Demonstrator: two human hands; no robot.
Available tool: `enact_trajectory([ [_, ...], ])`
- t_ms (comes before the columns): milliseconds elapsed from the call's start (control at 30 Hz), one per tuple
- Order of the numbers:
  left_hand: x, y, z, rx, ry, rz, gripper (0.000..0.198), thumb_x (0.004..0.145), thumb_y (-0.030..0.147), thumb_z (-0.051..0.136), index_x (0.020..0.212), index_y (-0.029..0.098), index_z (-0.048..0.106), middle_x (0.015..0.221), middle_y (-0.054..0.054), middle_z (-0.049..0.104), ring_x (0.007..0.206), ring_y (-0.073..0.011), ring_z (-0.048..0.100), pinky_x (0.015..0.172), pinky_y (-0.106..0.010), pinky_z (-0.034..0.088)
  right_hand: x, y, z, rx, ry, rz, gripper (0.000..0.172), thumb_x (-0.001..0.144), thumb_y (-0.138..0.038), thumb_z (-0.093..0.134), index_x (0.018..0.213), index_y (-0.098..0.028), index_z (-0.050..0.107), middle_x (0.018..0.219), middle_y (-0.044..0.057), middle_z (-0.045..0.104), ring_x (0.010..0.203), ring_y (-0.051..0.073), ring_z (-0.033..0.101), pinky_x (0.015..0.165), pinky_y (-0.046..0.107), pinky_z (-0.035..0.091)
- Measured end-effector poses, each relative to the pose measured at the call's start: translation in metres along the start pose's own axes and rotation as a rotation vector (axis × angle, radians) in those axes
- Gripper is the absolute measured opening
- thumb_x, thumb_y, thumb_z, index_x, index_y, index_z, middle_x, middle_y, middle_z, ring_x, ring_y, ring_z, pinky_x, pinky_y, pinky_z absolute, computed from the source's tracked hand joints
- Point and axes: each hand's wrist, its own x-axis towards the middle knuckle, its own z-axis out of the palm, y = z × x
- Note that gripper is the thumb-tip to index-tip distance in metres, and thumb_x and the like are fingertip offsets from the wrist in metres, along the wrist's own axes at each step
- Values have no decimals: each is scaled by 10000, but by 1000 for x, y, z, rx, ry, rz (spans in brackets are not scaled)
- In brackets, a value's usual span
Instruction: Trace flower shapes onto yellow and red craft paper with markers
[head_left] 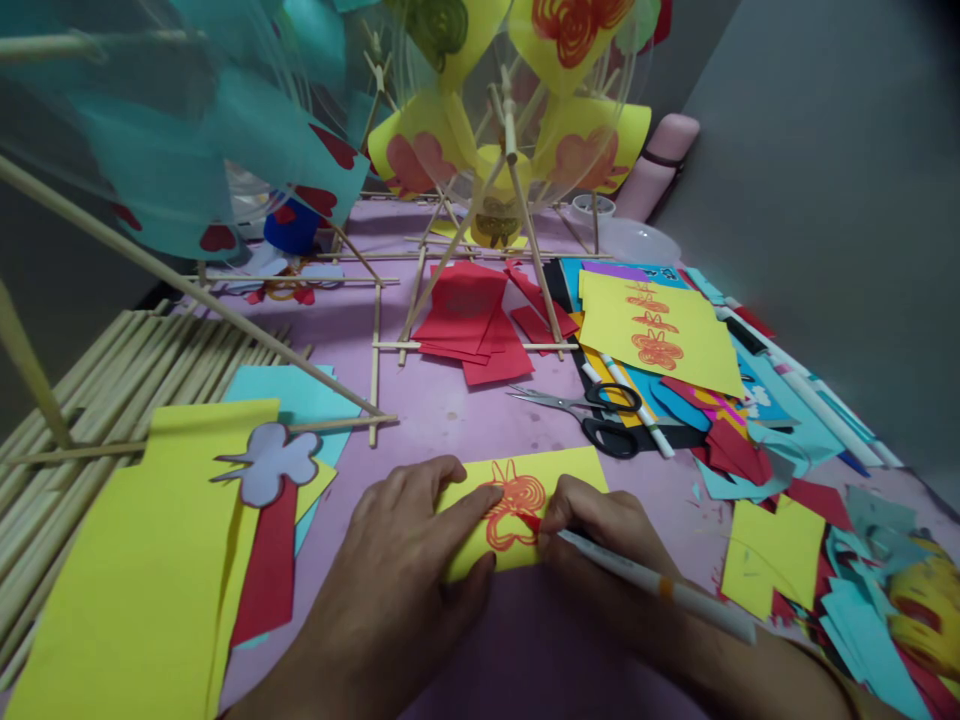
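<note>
A small yellow paper sheet lies on the purple table in front of me, with a red scribbled flower drawn on it. My left hand lies flat on the sheet's left part, fingers stretched out, pinning it down. My right hand is closed around a white marker pen whose red tip touches the flower's right side.
Black-handled scissors lie just beyond the sheet. A yellow sheet with red flowers tops a heap of coloured paper at right, with markers alongside. Bamboo sticks lie at left; a stick-frame wheel with yellow cones stands behind.
</note>
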Motion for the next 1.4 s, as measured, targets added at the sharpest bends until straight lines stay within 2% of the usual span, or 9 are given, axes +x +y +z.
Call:
enact_trajectory([
  [500,0,-2,0,-15,0,1,459,788,146,525,1223,293,523,1197,-94,473,1069,-310,452,815,-507,402,-3,3,-1,146,0,72,133,710,-110,435,651,-219,388,480,-103,326,382,56,257,367,177,204],
  [733,-1,-2,0,-14,-1,1,473,784,140,521,1230,298,514,1198,-92,470,1065,-310,450,814,-511,398,-4,4,-1,140,15,95,152,688,-95,429,632,-222,369,475,-105,316,385,54,246,363,177,189],
  [1400,0,-1,1,-19,13,12,463,784,144,531,1222,295,520,1186,-94,475,1047,-307,462,798,-504,410,-3,3,-3,185,-24,38,189,690,-54,411,640,-220,337,496,-110,296,395,41,230,364,166,175],
])
